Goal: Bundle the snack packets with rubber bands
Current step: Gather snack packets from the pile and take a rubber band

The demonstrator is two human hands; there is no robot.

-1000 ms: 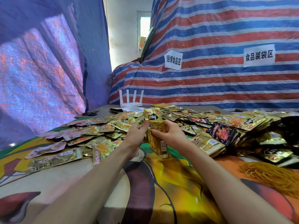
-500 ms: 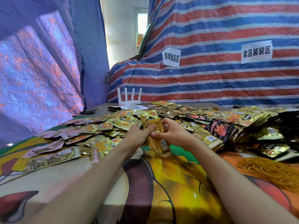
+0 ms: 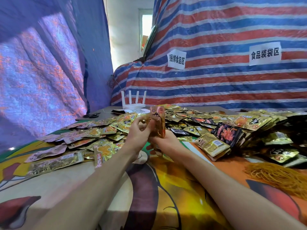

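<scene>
Bands (image 3: 277, 176) lie heaped at lower right on the desk (image 3: 66, 188), handy for reaching. At centre the right hand (image 3: 166, 140) grips a stack (image 3: 157, 123) upright, probably for banding. The left hand (image 3: 137, 131) curls beside it; its grasp is blurred, so I cannot tell. Loose packets (image 3: 216, 123) spread behind.

Blue tarp (image 3: 41, 72) is hung left; striped tarp (image 3: 232, 90) is draped right; daylight is let in through a far window (image 3: 146, 29).
</scene>
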